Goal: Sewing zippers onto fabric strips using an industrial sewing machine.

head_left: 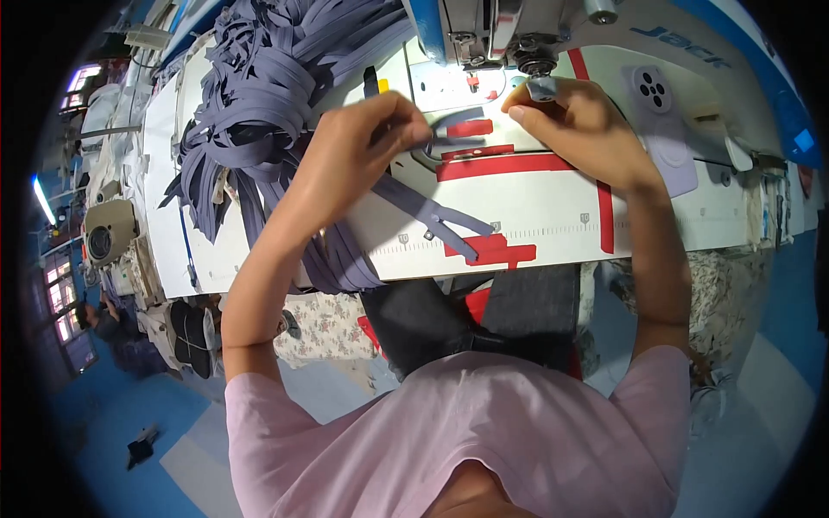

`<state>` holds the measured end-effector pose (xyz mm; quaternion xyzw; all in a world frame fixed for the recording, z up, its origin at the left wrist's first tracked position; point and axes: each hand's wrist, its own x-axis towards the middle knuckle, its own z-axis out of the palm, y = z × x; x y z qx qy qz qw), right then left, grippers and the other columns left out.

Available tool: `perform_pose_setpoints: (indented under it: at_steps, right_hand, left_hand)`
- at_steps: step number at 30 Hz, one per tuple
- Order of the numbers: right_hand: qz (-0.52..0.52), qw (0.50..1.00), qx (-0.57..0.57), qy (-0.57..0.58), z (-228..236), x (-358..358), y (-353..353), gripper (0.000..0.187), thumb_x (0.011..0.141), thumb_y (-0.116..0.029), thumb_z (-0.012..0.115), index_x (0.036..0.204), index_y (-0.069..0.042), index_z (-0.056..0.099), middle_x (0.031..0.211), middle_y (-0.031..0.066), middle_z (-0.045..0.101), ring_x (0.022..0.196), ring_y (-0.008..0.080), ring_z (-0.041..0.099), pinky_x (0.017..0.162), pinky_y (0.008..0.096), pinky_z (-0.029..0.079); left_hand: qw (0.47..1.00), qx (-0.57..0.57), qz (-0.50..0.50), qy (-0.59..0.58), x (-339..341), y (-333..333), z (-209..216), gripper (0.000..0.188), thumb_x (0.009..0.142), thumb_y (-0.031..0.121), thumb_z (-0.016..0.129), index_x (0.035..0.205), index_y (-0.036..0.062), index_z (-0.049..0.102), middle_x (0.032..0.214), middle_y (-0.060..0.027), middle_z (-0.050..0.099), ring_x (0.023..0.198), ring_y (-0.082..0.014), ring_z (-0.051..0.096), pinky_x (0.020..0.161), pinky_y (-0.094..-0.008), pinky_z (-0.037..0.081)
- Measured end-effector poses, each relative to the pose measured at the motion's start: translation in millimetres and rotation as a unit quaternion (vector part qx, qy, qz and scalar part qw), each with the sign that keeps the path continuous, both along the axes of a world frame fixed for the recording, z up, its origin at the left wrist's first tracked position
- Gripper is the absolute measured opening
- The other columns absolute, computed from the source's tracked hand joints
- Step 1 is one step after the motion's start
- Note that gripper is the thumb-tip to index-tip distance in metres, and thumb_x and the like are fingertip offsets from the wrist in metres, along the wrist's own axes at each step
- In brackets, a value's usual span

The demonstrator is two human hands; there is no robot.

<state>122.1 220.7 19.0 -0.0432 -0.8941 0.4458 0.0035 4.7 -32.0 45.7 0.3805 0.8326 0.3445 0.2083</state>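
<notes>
My left hand (350,147) is closed in a pinch on a grey-purple zipper (463,129), left of the sewing machine's needle area. The two tape ends of this zipper spread apart over the white machine bed. Below that hand lies another forked zipper end (449,226) with a small slider, pointing toward the table's front edge. My right hand (583,129) is beside the sewing machine head (509,43), its thumb and forefinger together and the other fingers curled. What they hold, if anything, is too small to tell. A metal knob (542,89) partly covers those fingers.
A big heap of grey-purple zippers (259,104) covers the table's left side and hangs over its front edge. Red tape strips (518,167) mark the white table (553,207). A lilac phone-shaped object (665,129) lies at right. Another person (112,324) is far left.
</notes>
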Motion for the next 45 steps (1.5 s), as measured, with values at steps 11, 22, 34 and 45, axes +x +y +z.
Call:
perform_pose_setpoints:
  at_steps: [11, 22, 34, 45]
  right_hand:
    - [0.009, 0.950, 0.224, 0.220, -34, -7, -26, 0.018, 0.090, -0.021, 0.073, 0.100, -0.006, 0.069, 0.096, 0.0116, 0.062, 0.091, 0.0311, 0.063, 0.079, 0.0430, 0.052]
    - [0.014, 0.917, 0.270, 0.294, -51, -10, -23, 0.013, 0.087, -0.017, 0.074, 0.091, -0.005, 0.070, 0.086, 0.0107, 0.057, 0.082, 0.0315, 0.059, 0.074, 0.0448, 0.050]
    - [0.014, 0.907, 0.281, 0.313, -46, -15, -25, 0.010, 0.083, -0.007, 0.074, 0.089, -0.003, 0.066, 0.082, 0.0095, 0.059, 0.077, 0.0308, 0.059, 0.070, 0.0435, 0.049]
    - [0.086, 0.867, 0.425, 0.246, -30, -6, -28, 0.012, 0.082, -0.014, 0.071, 0.093, -0.008, 0.070, 0.105, 0.0049, 0.063, 0.100, 0.0229, 0.061, 0.078, 0.0416, 0.053]
  left_hand:
    - [0.976, 0.011, -0.031, 0.216, -15, 26, -22, 0.016, 0.083, 0.015, 0.078, 0.095, 0.0069, 0.070, 0.093, -0.0105, 0.068, 0.089, -0.0283, 0.063, 0.076, -0.0385, 0.048]
    - [0.954, 0.164, -0.029, 0.250, 4, 38, -61, 0.016, 0.078, 0.007, 0.079, 0.089, 0.0045, 0.067, 0.092, -0.0086, 0.060, 0.090, -0.0300, 0.060, 0.077, -0.0403, 0.049]
    - [0.993, 0.087, 0.010, 0.084, -16, 43, -59, 0.014, 0.077, 0.014, 0.079, 0.087, 0.0085, 0.071, 0.090, -0.0094, 0.054, 0.094, -0.0290, 0.052, 0.084, -0.0407, 0.041]
    - [0.977, 0.129, -0.041, 0.167, -22, 38, -63, 0.015, 0.076, 0.018, 0.079, 0.088, 0.0115, 0.072, 0.093, -0.0077, 0.058, 0.097, -0.0281, 0.053, 0.084, -0.0417, 0.036]
